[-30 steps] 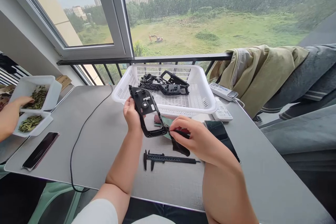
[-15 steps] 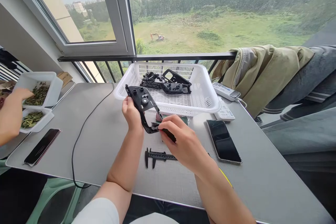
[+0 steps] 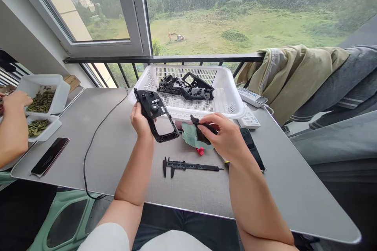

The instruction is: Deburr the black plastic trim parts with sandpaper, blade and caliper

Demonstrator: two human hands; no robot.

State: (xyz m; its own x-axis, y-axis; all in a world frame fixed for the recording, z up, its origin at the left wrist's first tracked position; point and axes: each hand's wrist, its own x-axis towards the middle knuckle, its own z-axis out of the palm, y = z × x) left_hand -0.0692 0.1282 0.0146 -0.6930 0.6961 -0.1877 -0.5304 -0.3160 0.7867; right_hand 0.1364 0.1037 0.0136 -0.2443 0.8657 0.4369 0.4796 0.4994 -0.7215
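My left hand [image 3: 141,122] is closed on the left edge of a black plastic frame [image 3: 155,108], which has a large opening and a round boss on its face. The frame is held tilted above the table. To its right, my right hand [image 3: 225,135] pinches a small, dark, irregular piece [image 3: 203,135]; its exact kind is unclear. The piece is apart from the frame. Beneath it lie a pale green sheet [image 3: 190,135] and a small red object [image 3: 200,151]. A black vernier caliper [image 3: 191,166] rests on the table below both hands.
A white plastic basket [image 3: 232,106] with several black plastic parts [image 3: 196,93] stands behind. A dark phone [image 3: 255,151] lies partly behind my right hand, another phone [image 3: 50,157] at left. A co-worker's hand [image 3: 19,100] is at tubs of dried leaves [image 3: 41,100]. A black cable [image 3: 91,141] crosses the table.
My right hand has drawn away to the right from the frame, with the dark piece in its fingers. The frame has shifted slightly left, and its opening faces me more. The green sheet shows more.
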